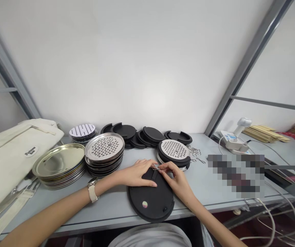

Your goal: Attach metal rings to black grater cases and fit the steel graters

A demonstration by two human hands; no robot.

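A black round case (151, 200) lies before me at the table's front edge, with a small round sticker and a dark knob on its face. My left hand (138, 174) holds it down, thumb stretched across the face and fingers at the far rim. At that rim, a short black strap (155, 175) meets a small metal clip (156, 168). My right hand (176, 179) pinches the clip between thumb and fingers, close to my left fingertips. Just behind the right hand is a stack topped by a perforated metal disc (175, 149); loose metal clips (195, 151) lie beside it.
Stacks of shiny metal lids (60, 159) and perforated grater discs (105, 147) stand at left, near a cream bag (16, 151). Black round holders (151, 134) line the wall. Rightward are a white device (233, 140), cables, wooden pieces (264, 133) and a blurred patch.
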